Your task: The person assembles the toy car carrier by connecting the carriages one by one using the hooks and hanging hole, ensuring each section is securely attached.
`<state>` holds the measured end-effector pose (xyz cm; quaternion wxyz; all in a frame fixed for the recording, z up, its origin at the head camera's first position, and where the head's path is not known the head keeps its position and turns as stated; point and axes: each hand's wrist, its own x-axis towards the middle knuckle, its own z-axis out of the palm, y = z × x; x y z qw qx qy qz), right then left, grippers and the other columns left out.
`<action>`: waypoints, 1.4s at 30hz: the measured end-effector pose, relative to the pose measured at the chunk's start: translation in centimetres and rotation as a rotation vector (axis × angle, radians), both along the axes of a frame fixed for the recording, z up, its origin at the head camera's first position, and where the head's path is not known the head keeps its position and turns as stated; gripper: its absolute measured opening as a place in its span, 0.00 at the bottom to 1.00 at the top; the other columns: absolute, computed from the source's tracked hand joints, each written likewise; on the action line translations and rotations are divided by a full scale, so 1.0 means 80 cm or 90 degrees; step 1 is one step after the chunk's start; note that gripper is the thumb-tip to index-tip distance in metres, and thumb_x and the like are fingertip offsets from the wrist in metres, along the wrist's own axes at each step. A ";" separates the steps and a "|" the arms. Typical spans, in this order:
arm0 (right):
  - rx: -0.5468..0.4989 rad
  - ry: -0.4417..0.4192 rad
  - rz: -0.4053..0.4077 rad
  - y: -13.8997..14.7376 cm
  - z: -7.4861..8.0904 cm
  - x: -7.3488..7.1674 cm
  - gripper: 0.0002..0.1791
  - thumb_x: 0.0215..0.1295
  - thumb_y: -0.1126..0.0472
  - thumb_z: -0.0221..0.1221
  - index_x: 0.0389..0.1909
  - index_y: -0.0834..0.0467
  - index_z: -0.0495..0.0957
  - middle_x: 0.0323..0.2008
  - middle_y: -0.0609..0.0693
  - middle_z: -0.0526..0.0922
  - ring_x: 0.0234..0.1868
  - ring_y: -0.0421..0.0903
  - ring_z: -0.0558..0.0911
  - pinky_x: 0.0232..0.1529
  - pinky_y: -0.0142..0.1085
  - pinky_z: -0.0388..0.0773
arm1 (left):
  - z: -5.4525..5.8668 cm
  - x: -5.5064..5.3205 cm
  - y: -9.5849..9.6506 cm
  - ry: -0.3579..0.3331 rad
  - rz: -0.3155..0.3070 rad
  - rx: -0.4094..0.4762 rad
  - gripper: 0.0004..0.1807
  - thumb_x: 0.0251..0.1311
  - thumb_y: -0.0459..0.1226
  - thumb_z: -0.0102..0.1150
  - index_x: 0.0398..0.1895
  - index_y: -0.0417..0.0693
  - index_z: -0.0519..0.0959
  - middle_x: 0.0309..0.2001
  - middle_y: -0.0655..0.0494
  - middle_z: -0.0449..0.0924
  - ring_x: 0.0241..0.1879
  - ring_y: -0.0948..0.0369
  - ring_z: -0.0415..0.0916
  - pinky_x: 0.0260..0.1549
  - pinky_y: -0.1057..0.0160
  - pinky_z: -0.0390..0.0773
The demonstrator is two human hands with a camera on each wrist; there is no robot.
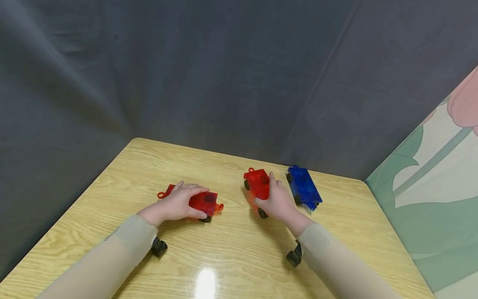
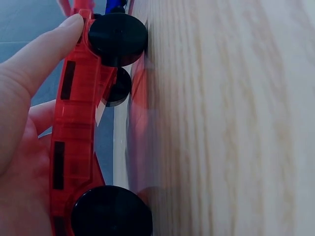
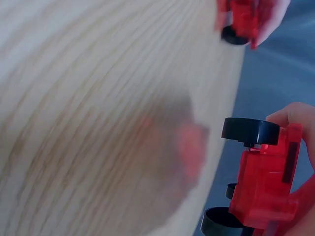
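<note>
My left hand grips a translucent red toy train wagon by its sides, thumb at the near side. Black wheels stand on the table in the left wrist view. A red loop shows at one end and a hook at the other. My right hand holds a second red wagon, thumb on the near side. In the right wrist view this wagon is tilted and raised, its shadow apart from its wheels. A blue wagon stands just right of my right hand.
The light wooden table has a far edge against a dark grey curtain. On the right hangs a cloth with a tulip pattern. Black wrist cameras sit under both wrists.
</note>
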<state>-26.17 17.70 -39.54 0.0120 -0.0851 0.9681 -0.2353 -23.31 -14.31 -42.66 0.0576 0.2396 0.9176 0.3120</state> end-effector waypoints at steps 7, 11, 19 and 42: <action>0.006 0.019 0.047 -0.004 0.018 0.026 0.56 0.56 0.50 0.69 0.77 0.63 0.47 0.63 0.64 0.69 0.54 0.59 0.76 0.48 0.51 0.81 | -0.001 -0.001 0.000 0.005 -0.003 0.000 0.46 0.49 0.58 0.73 0.70 0.50 0.70 0.67 0.46 0.68 0.68 0.47 0.61 0.69 0.40 0.35; -0.002 0.019 0.071 -0.008 0.020 0.039 0.57 0.54 0.52 0.72 0.77 0.63 0.49 0.60 0.61 0.72 0.52 0.56 0.77 0.47 0.48 0.82 | -0.003 -0.001 -0.001 0.005 -0.002 0.000 0.46 0.48 0.58 0.73 0.70 0.50 0.70 0.67 0.47 0.68 0.68 0.47 0.61 0.69 0.39 0.35; -0.016 0.016 0.123 -0.009 0.021 0.051 0.56 0.52 0.55 0.73 0.77 0.62 0.51 0.60 0.56 0.73 0.51 0.52 0.76 0.46 0.43 0.81 | -0.004 -0.002 0.000 0.016 -0.003 0.001 0.45 0.49 0.57 0.74 0.70 0.50 0.70 0.67 0.47 0.69 0.68 0.47 0.62 0.69 0.39 0.36; -0.076 -0.074 0.266 0.004 0.015 0.052 0.48 0.52 0.61 0.74 0.73 0.58 0.61 0.63 0.51 0.70 0.55 0.50 0.73 0.49 0.44 0.78 | 0.000 -0.001 -0.001 0.015 -0.006 -0.002 0.45 0.50 0.55 0.74 0.70 0.48 0.70 0.67 0.44 0.67 0.68 0.46 0.61 0.69 0.39 0.35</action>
